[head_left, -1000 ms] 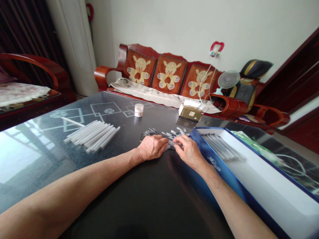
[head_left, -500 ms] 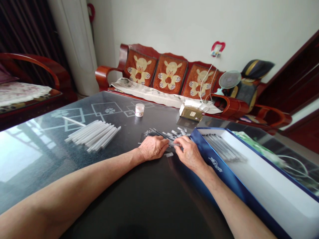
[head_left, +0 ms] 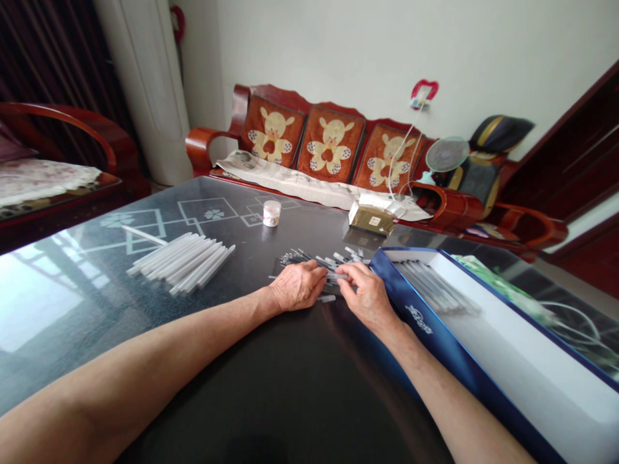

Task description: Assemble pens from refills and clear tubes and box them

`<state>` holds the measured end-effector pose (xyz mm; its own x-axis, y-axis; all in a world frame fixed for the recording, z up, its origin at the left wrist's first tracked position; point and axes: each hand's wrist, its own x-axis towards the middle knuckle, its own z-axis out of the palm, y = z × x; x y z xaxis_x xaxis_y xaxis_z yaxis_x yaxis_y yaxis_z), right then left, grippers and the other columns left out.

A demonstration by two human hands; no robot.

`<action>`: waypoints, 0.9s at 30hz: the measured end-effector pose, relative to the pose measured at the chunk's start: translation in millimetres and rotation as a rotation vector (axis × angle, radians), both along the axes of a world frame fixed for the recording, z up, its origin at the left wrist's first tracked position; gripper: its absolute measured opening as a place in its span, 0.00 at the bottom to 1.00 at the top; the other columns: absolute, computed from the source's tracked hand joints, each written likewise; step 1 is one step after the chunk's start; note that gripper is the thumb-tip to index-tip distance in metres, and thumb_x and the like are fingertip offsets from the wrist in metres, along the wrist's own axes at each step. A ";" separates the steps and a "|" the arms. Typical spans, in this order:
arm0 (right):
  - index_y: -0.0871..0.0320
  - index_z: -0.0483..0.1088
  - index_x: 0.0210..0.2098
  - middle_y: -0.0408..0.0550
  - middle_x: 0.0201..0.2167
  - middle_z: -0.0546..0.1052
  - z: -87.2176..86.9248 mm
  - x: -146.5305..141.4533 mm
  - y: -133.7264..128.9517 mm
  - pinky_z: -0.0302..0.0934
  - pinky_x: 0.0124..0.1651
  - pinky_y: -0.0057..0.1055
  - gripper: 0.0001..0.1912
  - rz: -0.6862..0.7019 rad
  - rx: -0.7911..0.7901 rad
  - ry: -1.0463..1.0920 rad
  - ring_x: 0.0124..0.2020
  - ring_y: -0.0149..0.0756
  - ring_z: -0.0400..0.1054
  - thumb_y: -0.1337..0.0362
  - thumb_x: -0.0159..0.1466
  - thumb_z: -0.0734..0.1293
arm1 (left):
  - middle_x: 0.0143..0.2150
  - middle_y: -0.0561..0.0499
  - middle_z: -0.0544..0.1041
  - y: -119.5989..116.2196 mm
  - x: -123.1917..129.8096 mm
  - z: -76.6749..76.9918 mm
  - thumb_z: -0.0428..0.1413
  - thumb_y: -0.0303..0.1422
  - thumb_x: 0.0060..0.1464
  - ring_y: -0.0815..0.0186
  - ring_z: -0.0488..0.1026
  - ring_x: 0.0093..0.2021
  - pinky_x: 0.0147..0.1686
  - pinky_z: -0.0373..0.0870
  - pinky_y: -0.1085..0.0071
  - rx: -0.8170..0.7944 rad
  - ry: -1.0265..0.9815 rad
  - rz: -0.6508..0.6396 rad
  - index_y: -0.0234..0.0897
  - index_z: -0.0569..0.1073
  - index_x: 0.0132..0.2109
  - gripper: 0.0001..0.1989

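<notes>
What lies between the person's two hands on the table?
In the head view, thin pale tubes from a loose pile lie between the left hand and right hand.

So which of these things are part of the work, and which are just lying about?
Seemingly part of the work: the left hand, the right hand, the thin sticks under them, the bundle of white tubes, the blue-edged box.

Just lying about: the small white jar, the cardboard packet, the newspaper, the desk fan.

Left hand [head_left: 297, 287] and right hand [head_left: 368, 296] touch a loose stick pile [head_left: 319, 261] beside a blue box [head_left: 411, 309].
</notes>
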<state>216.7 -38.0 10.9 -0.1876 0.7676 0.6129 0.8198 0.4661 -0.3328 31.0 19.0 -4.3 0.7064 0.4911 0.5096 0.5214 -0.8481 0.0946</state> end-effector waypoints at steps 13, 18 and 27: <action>0.54 0.77 0.37 0.46 0.35 0.79 -1.6 8.2 5.0 0.68 0.43 0.36 0.09 0.068 -0.221 0.177 0.35 0.35 0.73 0.64 0.61 0.65 | 0.32 0.48 0.71 3.6 -2.4 -5.5 0.44 0.30 0.64 0.65 0.70 0.32 0.28 0.65 0.72 0.159 0.079 -0.037 0.34 0.71 0.38 0.12; 0.55 0.77 0.37 0.46 0.34 0.80 1.6 6.4 3.1 0.68 0.40 0.36 0.10 0.052 -0.304 0.210 0.34 0.36 0.73 0.63 0.61 0.64 | 0.34 0.47 0.71 1.2 -3.5 -2.3 0.44 0.26 0.62 0.63 0.70 0.34 0.31 0.67 0.70 0.206 0.126 -0.066 0.33 0.71 0.42 0.11; 0.56 0.72 0.37 0.47 0.34 0.75 21.7 -8.5 -8.0 0.63 0.40 0.32 0.06 -0.022 -0.159 -0.196 0.34 0.35 0.69 0.67 0.62 0.64 | 0.35 0.46 0.72 2.4 -1.4 -3.0 0.41 0.30 0.65 0.63 0.69 0.35 0.38 0.68 0.68 0.246 0.035 -0.081 0.34 0.72 0.44 0.14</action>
